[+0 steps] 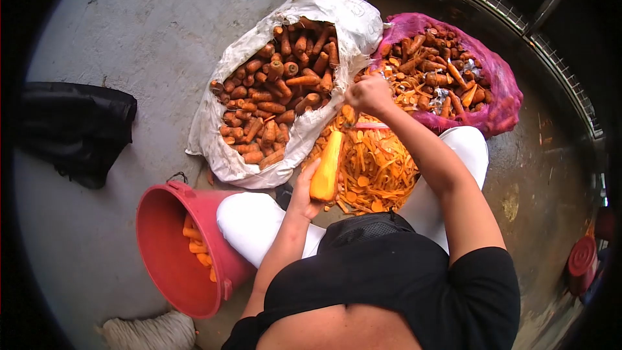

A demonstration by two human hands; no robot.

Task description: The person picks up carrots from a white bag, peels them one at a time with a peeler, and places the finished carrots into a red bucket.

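My left hand [303,192] is closed around a peeled carrot [327,167], which is bright orange and tilted with its thick end toward me. Farther out, my right hand [371,95] is curled into a closed grip near the mouths of two sacks. Whatever it grips is hidden by the fingers. Just below that hand shows an orange carrot piece [349,115]. Between my legs lies a heap of carrot peelings and cut slices [379,172]. A red-and-white strip [372,126] rests at the top of the heap.
A white sack [353,16] holds many unpeeled carrots. Beside it, a pink mesh sack [502,91] contains carrots and scraps. At left stands a red bucket [159,240] with several peeled carrots inside. Black cloth [81,129] lies on the floor, and a red container [583,258] is far right.
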